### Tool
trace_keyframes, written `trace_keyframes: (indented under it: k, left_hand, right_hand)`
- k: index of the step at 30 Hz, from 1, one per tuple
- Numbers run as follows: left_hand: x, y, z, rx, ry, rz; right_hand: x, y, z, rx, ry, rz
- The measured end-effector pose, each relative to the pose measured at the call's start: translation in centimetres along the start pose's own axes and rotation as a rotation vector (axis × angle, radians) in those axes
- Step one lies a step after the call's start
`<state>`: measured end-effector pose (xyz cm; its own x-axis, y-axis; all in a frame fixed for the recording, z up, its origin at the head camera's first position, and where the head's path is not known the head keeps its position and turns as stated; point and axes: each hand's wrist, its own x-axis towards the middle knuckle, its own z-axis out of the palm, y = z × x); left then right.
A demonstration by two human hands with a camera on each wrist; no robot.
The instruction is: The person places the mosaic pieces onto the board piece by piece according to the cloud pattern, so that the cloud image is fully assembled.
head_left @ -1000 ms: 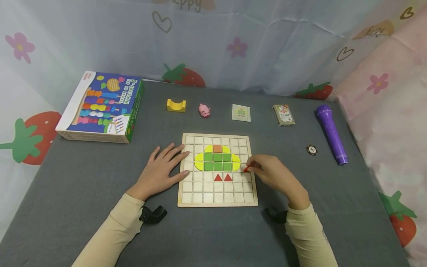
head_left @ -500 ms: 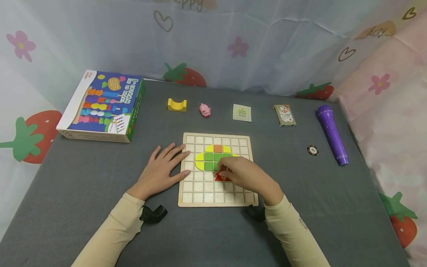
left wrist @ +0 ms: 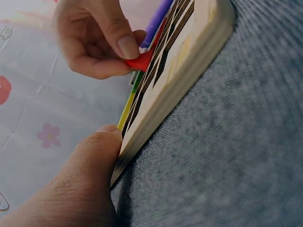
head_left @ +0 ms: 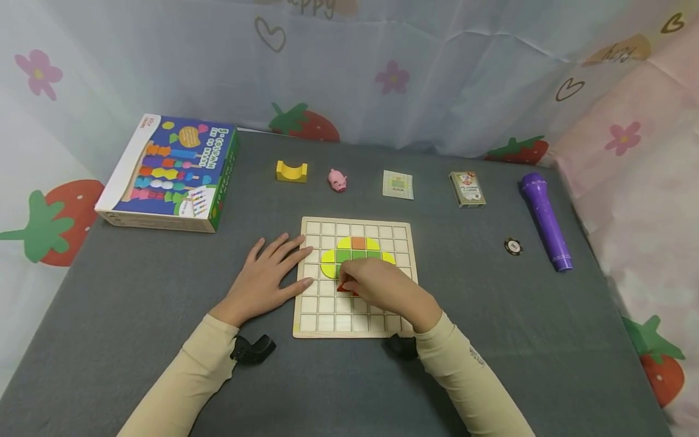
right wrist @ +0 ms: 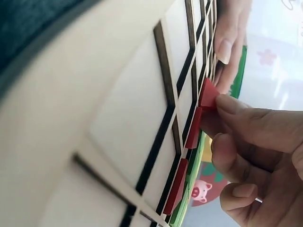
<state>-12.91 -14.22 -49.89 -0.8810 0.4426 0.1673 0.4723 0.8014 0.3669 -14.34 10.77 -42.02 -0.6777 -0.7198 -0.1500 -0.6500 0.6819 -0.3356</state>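
Note:
A wooden grid board point(head_left: 327, 321) lies on the grey cloth, with yellow curved tiles point(head_left: 327, 264), green square tiles point(head_left: 343, 254) and an orange square tile point(head_left: 358, 243) set in its cells. My right hand point(head_left: 379, 285) pinches a red triangle tile point(right wrist: 208, 94) between thumb and finger, its edge right at a cell below the green tiles. Two more red triangle tiles point(right wrist: 178, 187) sit in the row beside it, mostly covered by the hand in the head view. My left hand point(head_left: 267, 276) lies spread flat, its thumb and fingertips on the board's left edge.
Behind the board stand a yellow curved block point(head_left: 292, 172), a pink pig figure point(head_left: 337, 180), a pattern card point(head_left: 398, 184) and a playing-card box point(head_left: 467, 189). A toy box point(head_left: 169, 173) is at back left. A round chip point(head_left: 513, 246) and a purple microphone-shaped tube point(head_left: 547, 221) lie right.
My right hand has travelled left from the board's right edge to the row below the green tiles, carrying the red triangle tile. My left hand has kept its place.

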Motion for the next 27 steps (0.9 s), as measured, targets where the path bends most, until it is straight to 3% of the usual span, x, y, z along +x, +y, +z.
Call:
trace_keyframes:
  k: [7,23,27]
  left_hand:
    - [-0.06,0.06,-0.18,-0.003,-0.001,-0.007]
    - [-0.09,0.18,-0.20,0.000,0.008,0.000]
    - [-0.29,0.29,-0.14,-0.008,0.002,-0.011]
  right_hand:
    - [0.10,-0.04,0.19,0.019,-0.040,0.014]
    - [0.03,0.17,0.21,0.028,-0.022,-0.047]
    - [-0.46,0.45,-0.05,0.054,0.023,-0.065]
